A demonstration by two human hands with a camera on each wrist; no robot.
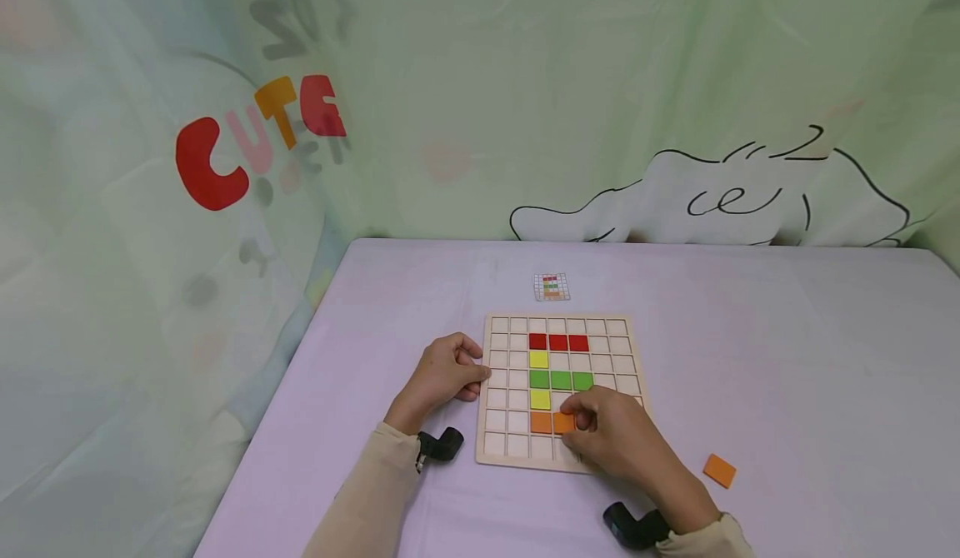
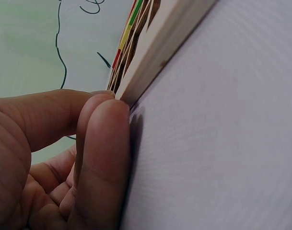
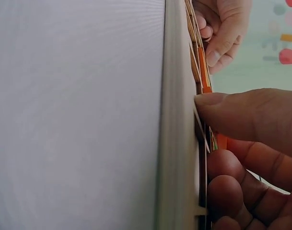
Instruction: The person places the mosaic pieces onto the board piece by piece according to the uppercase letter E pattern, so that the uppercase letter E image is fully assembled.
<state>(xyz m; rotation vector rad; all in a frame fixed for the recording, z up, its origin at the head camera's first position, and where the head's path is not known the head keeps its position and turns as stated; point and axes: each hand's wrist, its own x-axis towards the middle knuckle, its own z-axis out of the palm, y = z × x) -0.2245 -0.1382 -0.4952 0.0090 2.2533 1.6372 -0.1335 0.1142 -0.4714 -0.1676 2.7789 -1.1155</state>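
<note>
A square wooden grid board (image 1: 495, 443) lies on the table. Red (image 1: 558, 342), yellow (image 1: 539, 400) and green tiles (image 1: 561, 381) fill some of its cells. One orange tile (image 1: 540, 422) sits in a lower row. Just right of it, my right hand (image 1: 622, 437) pinches another orange tile (image 1: 563, 423) between thumb and index finger, at its cell. That tile is partly hidden by the fingers in the right wrist view. With thumb and fingertips, my left hand (image 1: 442, 371) holds the board's left edge; the left wrist view shows the fingertips (image 2: 110, 112) against the board's side.
A loose orange tile (image 1: 720, 470) lies on the table right of the board. Beyond the board's far edge is a small card (image 1: 552, 286) printed with a coloured grid pattern. A pale cloth (image 1: 787, 358) covers the table, and a printed green curtain (image 1: 450, 83) hangs behind.
</note>
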